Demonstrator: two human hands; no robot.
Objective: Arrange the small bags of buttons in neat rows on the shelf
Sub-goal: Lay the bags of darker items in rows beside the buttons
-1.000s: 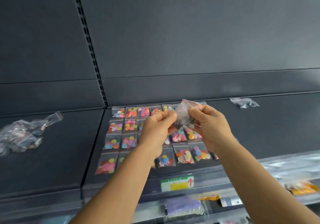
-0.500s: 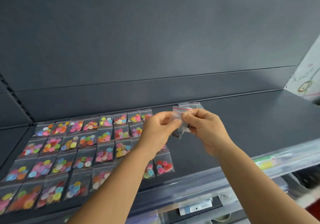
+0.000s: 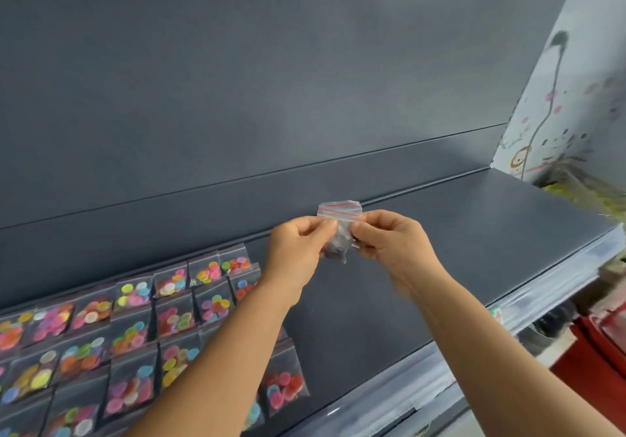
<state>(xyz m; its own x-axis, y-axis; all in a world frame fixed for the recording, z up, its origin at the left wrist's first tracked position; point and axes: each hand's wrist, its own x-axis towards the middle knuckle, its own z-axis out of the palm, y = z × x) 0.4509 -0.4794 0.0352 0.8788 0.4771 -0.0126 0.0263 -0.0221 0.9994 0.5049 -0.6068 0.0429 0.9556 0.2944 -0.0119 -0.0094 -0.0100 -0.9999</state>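
Both hands hold one small clear zip bag [image 3: 338, 211] with a red seal line and dark buttons, raised above the dark grey shelf [image 3: 491, 233]. My left hand [image 3: 298, 250] pinches its left side, and my right hand [image 3: 389, 243] pinches its right side. On the left part of the shelf lie several rows of small bags of coloured buttons [image 3: 135, 328], laid flat side by side. My left forearm covers some of them.
The shelf's grey back panel [image 3: 271, 81] rises behind. A clear plastic price rail [image 3: 548, 284] runs along the shelf's front edge. A white wall with a drawing [image 3: 559, 115] stands at the right, and red items [image 3: 603, 345] sit below right.
The view has swung to the right, so the rows of bags now sit at the far left. Both hands still hold the same bag, now further right over the shelf.
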